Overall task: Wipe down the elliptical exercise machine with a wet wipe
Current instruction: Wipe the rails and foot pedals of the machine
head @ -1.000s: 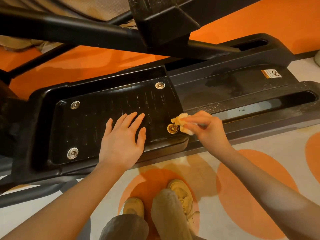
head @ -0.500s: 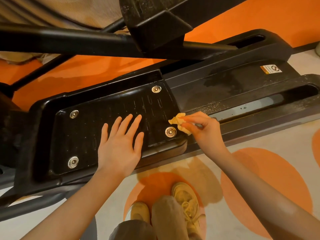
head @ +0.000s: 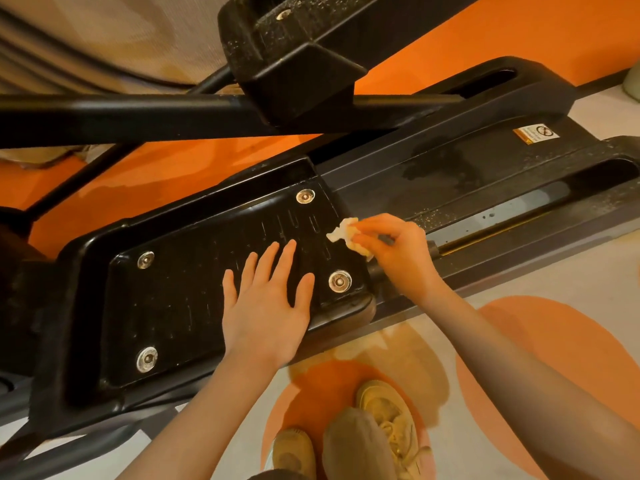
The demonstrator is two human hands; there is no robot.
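The black foot pedal [head: 180, 306] of the elliptical machine fills the middle of the head view, with round metal bolts at its corners. My left hand [head: 268, 303] lies flat on the pedal with fingers spread and straight. My right hand [head: 401, 258] pinches a crumpled whitish wet wipe [head: 346, 233] and holds it against the pedal's right edge, just above the near right bolt [head: 340, 280]. Part of the wipe is hidden under my fingers.
A black rail [head: 519, 216] with a dusty slot runs to the right of the pedal. A thick black bar [head: 138, 116] and a black bracket [head: 294, 64] cross overhead. My shoes [head: 388, 420] stand on a floor with orange circles.
My right hand has carried the wipe up from beside the near right bolt along the pedal's right edge. My left hand has stayed flat on the pedal. The camera has tilted slightly.
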